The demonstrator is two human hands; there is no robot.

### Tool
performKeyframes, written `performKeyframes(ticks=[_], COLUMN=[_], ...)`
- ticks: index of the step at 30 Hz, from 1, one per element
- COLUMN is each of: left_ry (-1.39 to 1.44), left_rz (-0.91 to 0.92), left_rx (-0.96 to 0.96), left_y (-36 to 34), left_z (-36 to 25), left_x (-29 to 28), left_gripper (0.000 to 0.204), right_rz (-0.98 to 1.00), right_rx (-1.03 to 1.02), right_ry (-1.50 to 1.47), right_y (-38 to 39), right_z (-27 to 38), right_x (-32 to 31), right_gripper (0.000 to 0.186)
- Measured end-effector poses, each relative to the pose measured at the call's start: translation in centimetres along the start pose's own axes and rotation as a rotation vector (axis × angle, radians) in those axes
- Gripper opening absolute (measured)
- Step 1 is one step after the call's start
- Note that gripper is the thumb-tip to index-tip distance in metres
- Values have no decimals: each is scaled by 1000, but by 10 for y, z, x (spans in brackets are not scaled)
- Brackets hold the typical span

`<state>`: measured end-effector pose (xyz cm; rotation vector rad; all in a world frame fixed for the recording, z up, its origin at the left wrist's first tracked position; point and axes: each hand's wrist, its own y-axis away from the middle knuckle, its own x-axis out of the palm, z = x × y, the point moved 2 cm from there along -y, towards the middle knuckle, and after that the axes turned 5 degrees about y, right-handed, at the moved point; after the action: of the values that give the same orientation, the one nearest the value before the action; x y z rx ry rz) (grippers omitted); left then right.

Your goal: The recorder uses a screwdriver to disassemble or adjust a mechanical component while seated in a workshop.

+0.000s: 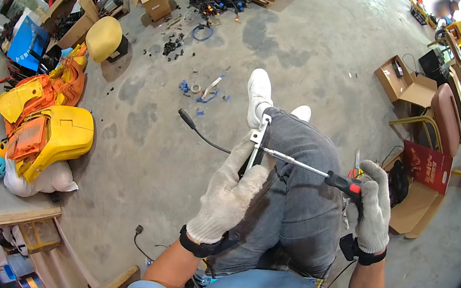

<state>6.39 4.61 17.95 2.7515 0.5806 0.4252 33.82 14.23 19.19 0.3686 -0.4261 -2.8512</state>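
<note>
In a white work glove, my left hand (229,198) is closed round a narrow silvery metal bracket (256,136) with a dark part beneath it. A black cable (202,133) with a plug at its end sticks out to the left from the same hand. My right hand (373,209), gloved too, holds a screwdriver (301,165) by its black and red handle. Its long shaft points left, and the tip meets the bracket's side above my thigh. The exact spot of contact is too small to make out.
Blue tape scraps (209,94) and a bundle of black cables (218,3) lie ahead on the concrete floor. Yellow and orange plastic shells (61,137) pile up at left. An open cardboard box (421,218) and chairs (446,121) stand at right.
</note>
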Motion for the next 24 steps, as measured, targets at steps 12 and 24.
performKeyframes(ticks=[12, 24], left_ry=[-16, -150], left_rz=[-26, -7], left_rx=[-2, 16], left_y=[-3, -5], left_z=[1, 4], left_x=[2, 4], left_gripper=[65, 68], right_rz=[16, 2], right_rx=[80, 56], right_ry=[37, -115], right_y=[-2, 1], right_z=[2, -3], right_x=[1, 6], right_gripper=[61, 61])
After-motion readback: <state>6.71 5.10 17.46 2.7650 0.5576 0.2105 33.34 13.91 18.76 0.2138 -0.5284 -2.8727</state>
